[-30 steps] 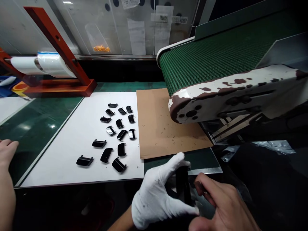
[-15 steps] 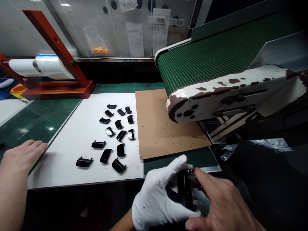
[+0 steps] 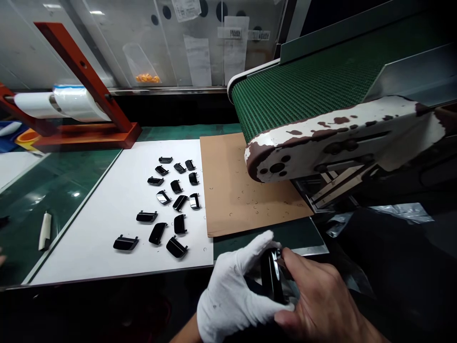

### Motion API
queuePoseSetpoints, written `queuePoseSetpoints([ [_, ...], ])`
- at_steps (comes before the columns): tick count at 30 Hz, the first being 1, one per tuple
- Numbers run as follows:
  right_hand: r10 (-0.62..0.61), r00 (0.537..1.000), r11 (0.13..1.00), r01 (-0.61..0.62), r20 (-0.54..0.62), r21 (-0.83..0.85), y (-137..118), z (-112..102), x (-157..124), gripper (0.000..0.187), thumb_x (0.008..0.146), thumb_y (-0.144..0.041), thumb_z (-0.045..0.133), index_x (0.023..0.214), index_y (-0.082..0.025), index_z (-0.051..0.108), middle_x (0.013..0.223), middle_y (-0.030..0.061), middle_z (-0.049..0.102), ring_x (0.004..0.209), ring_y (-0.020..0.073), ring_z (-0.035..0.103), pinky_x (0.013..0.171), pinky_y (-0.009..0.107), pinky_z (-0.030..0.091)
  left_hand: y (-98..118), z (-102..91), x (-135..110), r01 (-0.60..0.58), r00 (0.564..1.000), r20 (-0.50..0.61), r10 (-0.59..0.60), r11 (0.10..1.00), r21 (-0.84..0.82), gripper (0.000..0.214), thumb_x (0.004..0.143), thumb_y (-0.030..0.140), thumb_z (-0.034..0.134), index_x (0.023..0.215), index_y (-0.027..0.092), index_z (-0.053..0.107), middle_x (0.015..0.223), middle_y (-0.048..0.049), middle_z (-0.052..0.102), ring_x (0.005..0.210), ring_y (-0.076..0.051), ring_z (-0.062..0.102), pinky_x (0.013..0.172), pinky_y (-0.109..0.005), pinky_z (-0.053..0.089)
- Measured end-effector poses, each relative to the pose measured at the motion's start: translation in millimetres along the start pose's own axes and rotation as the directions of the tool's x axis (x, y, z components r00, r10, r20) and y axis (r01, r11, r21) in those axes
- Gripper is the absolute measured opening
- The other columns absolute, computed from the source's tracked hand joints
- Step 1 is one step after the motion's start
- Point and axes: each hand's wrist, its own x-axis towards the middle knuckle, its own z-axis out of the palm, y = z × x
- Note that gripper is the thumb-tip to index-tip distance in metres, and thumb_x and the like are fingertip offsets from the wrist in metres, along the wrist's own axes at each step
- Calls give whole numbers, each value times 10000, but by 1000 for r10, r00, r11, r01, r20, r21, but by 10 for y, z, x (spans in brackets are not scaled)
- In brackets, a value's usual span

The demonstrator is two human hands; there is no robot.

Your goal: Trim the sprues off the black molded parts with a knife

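In my left hand (image 3: 237, 290), which wears a white glove, is a glossy black plastic part (image 3: 270, 278), gripped between thumb and fingers below the front edge of the table. My bare right hand (image 3: 321, 295) closes on the same part from the right, index finger near its upper end and thumb near its lower end. By that fingertip shows a thin pointed sliver that I cannot make out. Several similar black plastic parts (image 3: 157, 233) with small prongs lie spread on a white sheet (image 3: 96, 214) to the left.
Brown cardboard (image 3: 232, 190) with small curled shavings lies beside the sheet. A green conveyor belt (image 3: 303, 90) overhangs it. At the back left stands a red-orange stand (image 3: 117, 136) with film rolls (image 3: 76, 102). A light-handled tool (image 3: 45, 231) and another person's fingertips (image 3: 2, 258) are at left.
The other person's hand has withdrawn left from the sheet's edge, uncovering the light-handled tool. My hands keep hold of the black part, which has turned slightly, showing a bright reflection.
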Motion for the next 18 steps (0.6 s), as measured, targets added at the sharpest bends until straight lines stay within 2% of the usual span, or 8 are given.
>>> queuePoseSetpoints([
  [8, -69, 996, 996, 66, -48, -57, 35, 38, 17, 874, 896, -727, 72, 639, -113, 639, 467, 43, 561, 390, 179, 584, 398, 294, 399, 29, 29, -16, 44, 999, -27, -45, 998, -38, 813, 503, 96, 877, 1271, 189, 628, 1114, -42, 732, 1024, -244, 688, 924, -249, 534],
  [18, -78, 996, 996, 80, 39, -35, 108, 85, -17, 853, 889, -734, 65, 697, -130, 634, 505, 42, 590, 436, 168, 599, 439, 278, 399, -64, 26, -9, 73, 994, -74, -76, 996, -48, 816, 503, 174, 908, 1270, 194, 632, 1143, -57, 724, 1066, -279, 669, 981, -304, 509],
])
